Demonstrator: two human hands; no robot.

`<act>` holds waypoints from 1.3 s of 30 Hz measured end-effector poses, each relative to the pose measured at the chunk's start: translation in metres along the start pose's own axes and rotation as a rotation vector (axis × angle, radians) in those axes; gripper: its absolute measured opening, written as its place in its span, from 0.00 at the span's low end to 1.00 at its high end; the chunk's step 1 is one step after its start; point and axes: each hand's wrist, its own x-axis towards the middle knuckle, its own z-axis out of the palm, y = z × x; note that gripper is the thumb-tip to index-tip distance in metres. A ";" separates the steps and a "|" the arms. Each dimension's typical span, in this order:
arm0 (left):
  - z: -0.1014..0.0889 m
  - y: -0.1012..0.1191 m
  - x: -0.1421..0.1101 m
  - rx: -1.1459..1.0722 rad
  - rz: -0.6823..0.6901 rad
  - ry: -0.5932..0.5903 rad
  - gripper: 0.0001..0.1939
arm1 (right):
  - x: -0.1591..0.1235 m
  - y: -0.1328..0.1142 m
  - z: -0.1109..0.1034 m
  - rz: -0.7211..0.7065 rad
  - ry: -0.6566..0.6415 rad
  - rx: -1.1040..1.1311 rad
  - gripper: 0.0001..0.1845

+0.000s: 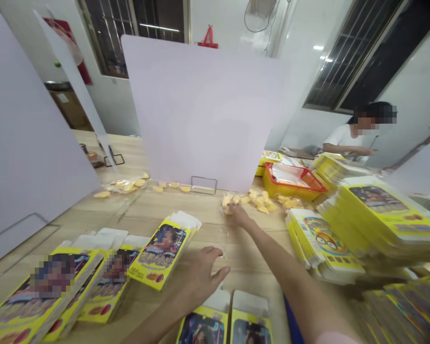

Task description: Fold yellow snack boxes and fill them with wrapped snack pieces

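Note:
My right hand (238, 214) reaches across the table, its fingers pinched on a clear plastic packet (226, 201) with pale yellow pieces in it. More such packets (261, 199) lie just to its right, along the foot of the white divider. My left hand (202, 272) hovers over the table nearer to me, thumb and fingers apart, holding nothing. Below it stand two yellow boxes, a left one (202, 325) and a right one (251, 329), with white flaps raised. Left of that hand, another yellow printed box (161, 251) leans with its flaps up.
Further yellow boxes (46, 291) lie at the left. Stacked flat cartons (390, 215) and a box pile (322, 243) fill the right side, near a red and yellow basket (294, 181). White dividers (204, 110) stand upright. Another person (347, 136) works behind.

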 end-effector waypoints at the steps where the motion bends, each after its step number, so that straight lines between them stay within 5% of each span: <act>1: 0.001 -0.007 0.000 -0.015 -0.017 0.006 0.10 | 0.004 -0.003 0.003 0.023 -0.006 0.020 0.18; 6: 0.001 -0.031 0.008 -0.113 -0.075 0.057 0.11 | -0.014 -0.008 -0.002 0.169 0.010 0.193 0.07; 9: 0.000 -0.026 0.024 -0.290 -0.147 0.197 0.23 | -0.044 -0.022 -0.020 0.187 -0.006 0.352 0.04; 11: 0.001 -0.018 0.035 -0.394 -0.177 0.262 0.32 | -0.069 -0.040 -0.033 0.149 -0.082 0.592 0.09; 14: 0.003 -0.008 0.040 -0.439 -0.122 0.224 0.23 | -0.107 -0.071 -0.045 0.096 -0.201 1.028 0.14; 16: 0.005 -0.006 0.035 -0.460 -0.100 0.240 0.14 | -0.127 -0.088 -0.047 0.119 -0.136 1.108 0.16; 20: 0.013 -0.010 0.011 -0.709 -0.250 0.293 0.16 | -0.153 -0.110 -0.036 0.349 0.048 1.210 0.19; 23: 0.019 -0.013 -0.003 -0.943 -0.370 0.335 0.21 | -0.164 -0.124 -0.028 0.464 -0.023 1.385 0.22; 28: 0.013 -0.014 -0.012 -1.129 -0.369 0.248 0.25 | -0.171 -0.125 -0.031 0.392 -0.250 1.510 0.22; 33: 0.007 -0.013 -0.011 -1.170 -0.353 0.294 0.27 | -0.172 -0.122 -0.031 0.453 -0.012 1.522 0.21; 39: 0.013 -0.003 -0.002 -1.039 -0.384 0.350 0.23 | -0.165 -0.147 -0.018 0.516 0.228 1.344 0.23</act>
